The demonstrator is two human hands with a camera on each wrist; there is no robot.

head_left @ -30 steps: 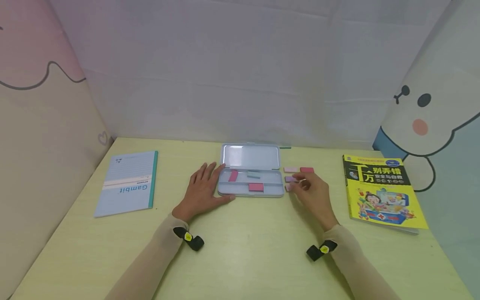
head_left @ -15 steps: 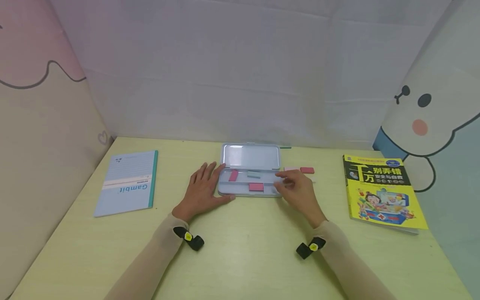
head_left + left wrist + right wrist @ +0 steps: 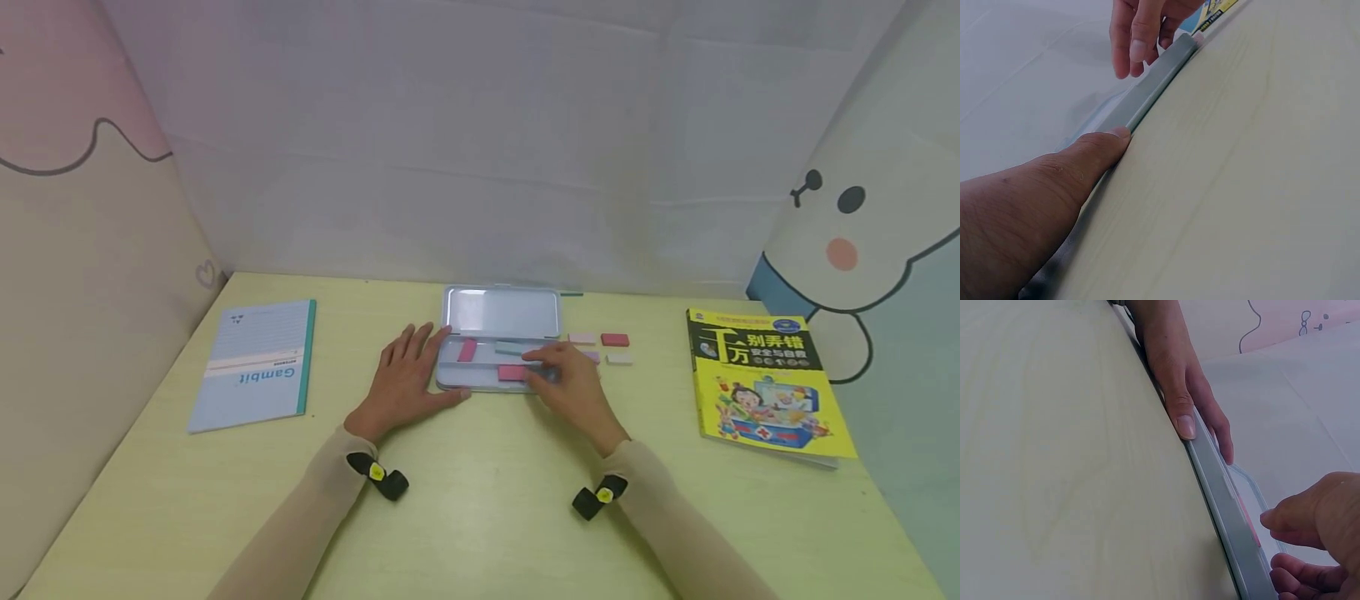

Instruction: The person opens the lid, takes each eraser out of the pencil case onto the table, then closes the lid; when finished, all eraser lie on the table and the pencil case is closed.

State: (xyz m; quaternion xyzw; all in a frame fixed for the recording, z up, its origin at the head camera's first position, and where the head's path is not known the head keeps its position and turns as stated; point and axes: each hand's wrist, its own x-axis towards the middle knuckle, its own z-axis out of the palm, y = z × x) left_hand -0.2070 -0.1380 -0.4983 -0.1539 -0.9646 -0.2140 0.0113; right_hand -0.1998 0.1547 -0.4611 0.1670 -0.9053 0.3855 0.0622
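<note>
Two hands work at an open pencil case [image 3: 501, 358] in the middle of the yellow-green table [image 3: 480, 500]. The right hand [image 3: 564, 385] has its fingers curled together over the case's right half, fingertips [image 3: 534, 357] bunched as if pinching a small piece; whether they actually grip one cannot be told, since the hand covers it in the head view and the wrist view shows only curled fingertips above the tray's rim. The left hand [image 3: 405, 377] lies flat with fingers spread at the case's 9 o'clock side, its thumb [image 3: 1094, 153] pressed against the near edge of the tray. Inside the tray lie a pink eraser [image 3: 467, 350] toward 10 o'clock, a teal eraser [image 3: 508, 348] at 12 and a red eraser [image 3: 512, 372] at 6, just beside the right fingertips. Outside, at the case's 3 o'clock, more erasers [image 3: 600, 348] sit on the table in a small cluster. Farther out, a blue notebook [image 3: 255, 365] lies at 9 o'clock and a yellow book [image 3: 765, 383] at 3. A risk, as I judge it: the crowded fingers could nudge the red eraser out of line, or a piece could land across the tray's divider, and the light case could skid if the thumb lifts.
</note>
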